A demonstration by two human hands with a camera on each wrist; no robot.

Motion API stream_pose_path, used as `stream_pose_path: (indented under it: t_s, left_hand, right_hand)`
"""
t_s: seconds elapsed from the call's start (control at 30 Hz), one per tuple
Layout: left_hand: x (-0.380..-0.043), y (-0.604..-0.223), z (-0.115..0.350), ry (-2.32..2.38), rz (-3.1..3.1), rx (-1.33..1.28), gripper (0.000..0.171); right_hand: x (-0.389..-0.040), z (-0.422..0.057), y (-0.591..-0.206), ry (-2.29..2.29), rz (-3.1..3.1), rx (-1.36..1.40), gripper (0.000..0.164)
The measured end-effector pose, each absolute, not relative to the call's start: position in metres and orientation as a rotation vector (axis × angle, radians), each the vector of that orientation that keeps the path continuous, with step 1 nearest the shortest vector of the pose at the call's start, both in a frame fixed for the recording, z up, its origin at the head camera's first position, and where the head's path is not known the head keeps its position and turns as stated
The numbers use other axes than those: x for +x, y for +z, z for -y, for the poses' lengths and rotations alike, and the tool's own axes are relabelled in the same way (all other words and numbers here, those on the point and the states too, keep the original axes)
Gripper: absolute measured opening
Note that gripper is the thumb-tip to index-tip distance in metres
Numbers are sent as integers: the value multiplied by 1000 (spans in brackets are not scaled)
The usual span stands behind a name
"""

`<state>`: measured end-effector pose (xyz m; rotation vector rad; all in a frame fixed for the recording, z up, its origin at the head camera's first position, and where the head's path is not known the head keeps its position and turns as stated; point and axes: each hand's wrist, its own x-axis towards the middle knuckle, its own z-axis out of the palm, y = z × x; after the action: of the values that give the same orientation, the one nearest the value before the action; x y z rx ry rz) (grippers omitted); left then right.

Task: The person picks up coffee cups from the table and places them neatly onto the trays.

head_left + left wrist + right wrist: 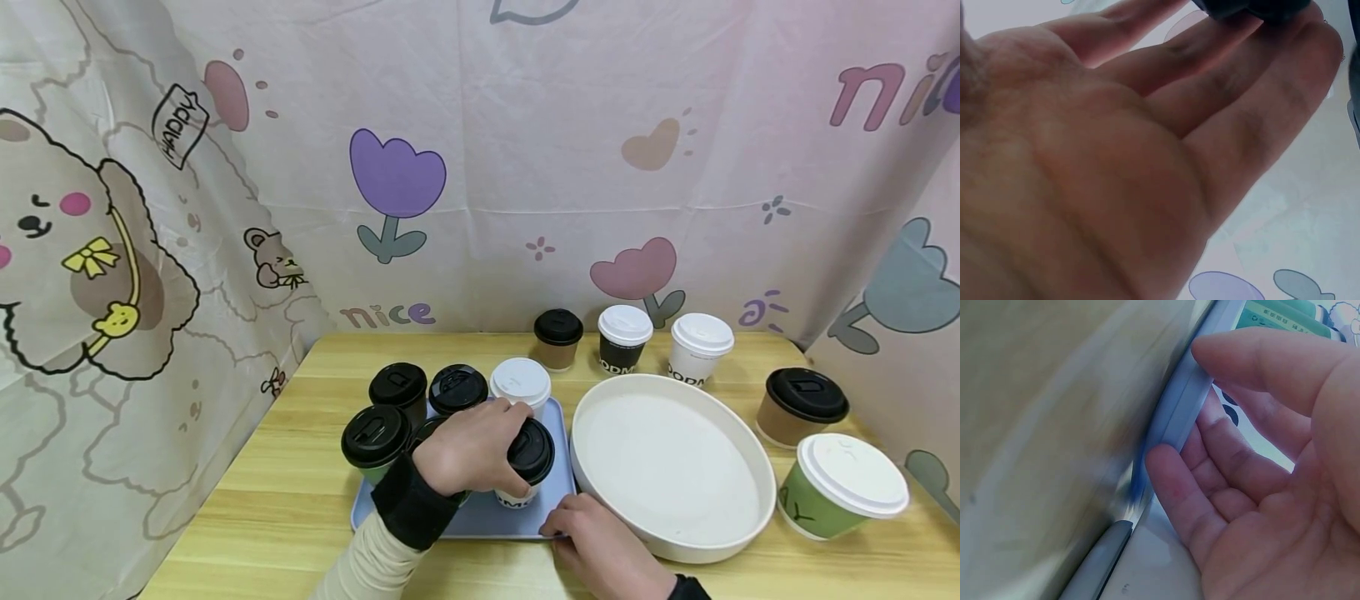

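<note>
My left hand [480, 446] reaches over a blue tray [564, 479] and grips a white paper cup with a black lid [531, 450], thumb and fingers around the lid. In the left wrist view, the black lid [1254, 6] shows only at the top edge, by the fingertips. My right hand [603, 546] holds the tray's front right corner; in the right wrist view its fingertips bear on the tray rim [1179, 412]. Also on the tray are several black-lidded cups, including a green cup [375, 437], and a white-lidded cup [521, 383]. My left hand partly hides one black-lidded cup.
A round white tray [675, 462] stands just right of the blue one. Behind it are a brown cup [558, 337], a black cup [622, 337] and a white cup [701, 346]. Another brown cup [802, 404] and a green cup [843, 487] stand at the right.
</note>
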<state>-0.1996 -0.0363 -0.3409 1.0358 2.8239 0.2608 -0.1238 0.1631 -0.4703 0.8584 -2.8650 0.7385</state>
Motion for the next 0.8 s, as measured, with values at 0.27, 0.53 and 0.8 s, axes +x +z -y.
stream_pose_path:
  t_s: [0.27,0.53,0.8]
  left_hand:
    - [-200,-343,33,236,-2825,1054,72]
    - [-199,-343,33,248,-2826,1046,70]
    - [-199,-343,33,236,-2821,1051,71]
  right_hand:
    - [-123,-163,-470,728,2830,871,15]
    - [-123,-162,-471,730,2808,881,15]
    - [-123,-163,-472,735,2823,872,15]
